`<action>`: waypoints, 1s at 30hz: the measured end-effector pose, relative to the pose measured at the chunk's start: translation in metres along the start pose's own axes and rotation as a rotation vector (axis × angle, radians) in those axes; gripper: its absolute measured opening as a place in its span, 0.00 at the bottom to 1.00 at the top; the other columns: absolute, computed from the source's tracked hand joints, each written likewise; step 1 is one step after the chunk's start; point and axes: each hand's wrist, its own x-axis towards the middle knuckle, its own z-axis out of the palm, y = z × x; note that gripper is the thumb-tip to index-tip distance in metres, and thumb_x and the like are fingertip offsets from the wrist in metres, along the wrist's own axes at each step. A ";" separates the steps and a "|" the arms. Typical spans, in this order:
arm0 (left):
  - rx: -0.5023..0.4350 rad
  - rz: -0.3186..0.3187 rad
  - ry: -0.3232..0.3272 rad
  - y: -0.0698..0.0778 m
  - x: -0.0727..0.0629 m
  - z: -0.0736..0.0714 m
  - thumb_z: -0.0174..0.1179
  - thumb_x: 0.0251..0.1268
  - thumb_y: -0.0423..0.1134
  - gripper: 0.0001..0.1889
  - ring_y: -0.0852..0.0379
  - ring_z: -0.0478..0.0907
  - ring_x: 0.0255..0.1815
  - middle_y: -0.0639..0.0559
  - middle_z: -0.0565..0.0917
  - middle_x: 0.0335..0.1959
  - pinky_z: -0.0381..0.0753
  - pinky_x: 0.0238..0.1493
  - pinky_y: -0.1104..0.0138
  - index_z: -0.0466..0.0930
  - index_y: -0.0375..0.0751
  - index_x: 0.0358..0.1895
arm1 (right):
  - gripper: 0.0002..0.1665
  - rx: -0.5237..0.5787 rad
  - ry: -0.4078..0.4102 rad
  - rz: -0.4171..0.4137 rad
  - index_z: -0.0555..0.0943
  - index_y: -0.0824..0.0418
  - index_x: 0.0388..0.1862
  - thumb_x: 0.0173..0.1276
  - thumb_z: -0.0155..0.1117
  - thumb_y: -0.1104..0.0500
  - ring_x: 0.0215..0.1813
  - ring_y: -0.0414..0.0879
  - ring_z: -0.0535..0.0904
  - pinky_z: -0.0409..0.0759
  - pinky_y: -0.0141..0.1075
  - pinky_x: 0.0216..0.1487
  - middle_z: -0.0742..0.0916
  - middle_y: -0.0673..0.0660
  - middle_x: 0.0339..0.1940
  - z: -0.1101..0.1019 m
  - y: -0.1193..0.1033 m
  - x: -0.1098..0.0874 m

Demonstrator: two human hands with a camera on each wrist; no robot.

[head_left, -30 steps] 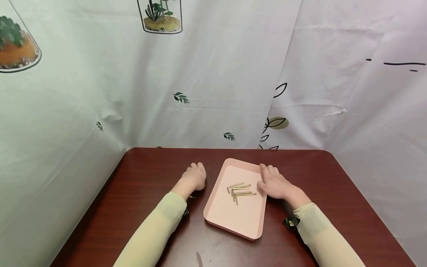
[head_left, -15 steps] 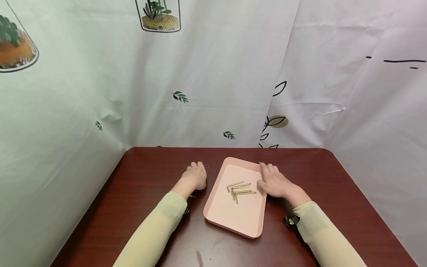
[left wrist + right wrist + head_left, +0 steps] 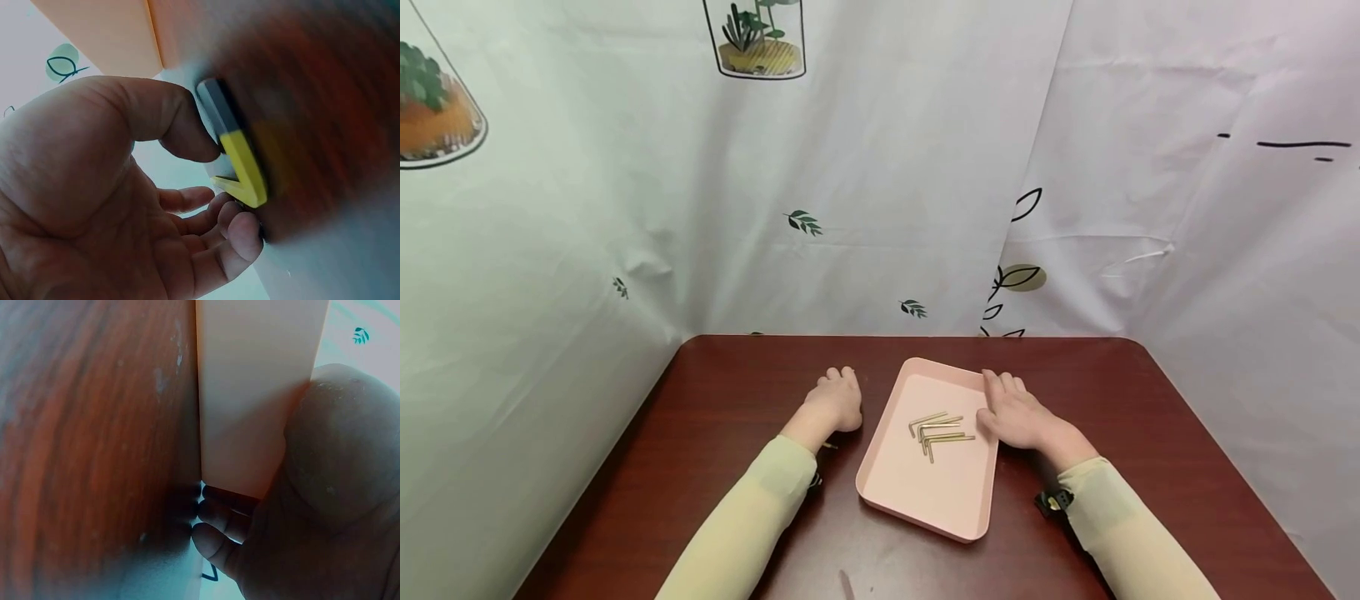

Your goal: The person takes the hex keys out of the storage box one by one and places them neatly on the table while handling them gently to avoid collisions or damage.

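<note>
A pink tray [image 3: 925, 508] sits slightly turned on the table, with several brass-coloured L-shaped hex keys [image 3: 951, 437] grouped inside it. Left of the tray, my left hand [image 3: 833, 402] is low over the tabletop with its fingers curled. The left wrist view shows it pinching a yellow hex key [image 3: 244, 162] with a dark end; the thumb lies at the long arm and the fingertips at the bend. My right hand [image 3: 1018, 414] holds the tray's far right side, its thumb over the rim and the other fingers along the outside wall [image 3: 256, 394].
The table [image 3: 737, 375] is dark red wood with rounded far corners. A white printed curtain [image 3: 880, 167] hangs along its back and both sides. A dark strap [image 3: 1054, 502] sits on the right wrist.
The head view shifts slightly. Both hands, the tray and the hex keys in it stay in about the same places.
</note>
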 end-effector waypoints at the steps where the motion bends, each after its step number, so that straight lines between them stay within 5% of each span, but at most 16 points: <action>1: 0.001 0.002 0.002 0.000 0.000 0.000 0.67 0.76 0.40 0.41 0.31 0.72 0.69 0.25 0.67 0.72 0.81 0.59 0.43 0.56 0.26 0.82 | 0.46 0.002 -0.014 0.012 0.61 0.79 0.82 0.74 0.56 0.52 0.66 0.74 0.69 0.74 0.66 0.66 0.74 0.78 0.66 -0.005 -0.007 -0.002; 5: 0.004 0.008 0.007 -0.002 0.000 0.000 0.68 0.75 0.40 0.40 0.32 0.73 0.67 0.25 0.67 0.70 0.82 0.59 0.42 0.57 0.26 0.80 | 0.45 -0.008 -0.050 0.032 0.60 0.81 0.81 0.74 0.55 0.54 0.67 0.76 0.69 0.73 0.67 0.68 0.74 0.80 0.66 -0.021 -0.026 -0.006; 17: -0.008 0.031 0.016 -0.001 -0.004 -0.007 0.67 0.75 0.40 0.37 0.31 0.73 0.65 0.25 0.68 0.68 0.81 0.58 0.43 0.60 0.24 0.76 | 0.45 0.019 -0.049 0.028 0.61 0.82 0.81 0.74 0.54 0.55 0.69 0.77 0.68 0.72 0.68 0.69 0.74 0.81 0.67 -0.026 -0.031 -0.008; 27: -0.011 0.078 0.029 0.006 -0.012 -0.016 0.67 0.73 0.41 0.32 0.36 0.72 0.58 0.29 0.69 0.63 0.80 0.52 0.46 0.63 0.26 0.69 | 0.47 0.029 -0.048 0.018 0.60 0.81 0.82 0.73 0.54 0.51 0.68 0.76 0.68 0.72 0.68 0.67 0.74 0.80 0.67 -0.022 -0.024 -0.008; 30: -0.005 0.087 0.037 0.009 -0.015 -0.018 0.66 0.73 0.41 0.31 0.37 0.71 0.57 0.29 0.69 0.62 0.80 0.50 0.46 0.64 0.26 0.67 | 0.47 0.022 -0.024 0.001 0.60 0.78 0.82 0.74 0.54 0.49 0.66 0.74 0.69 0.74 0.65 0.66 0.74 0.77 0.66 -0.008 -0.007 -0.003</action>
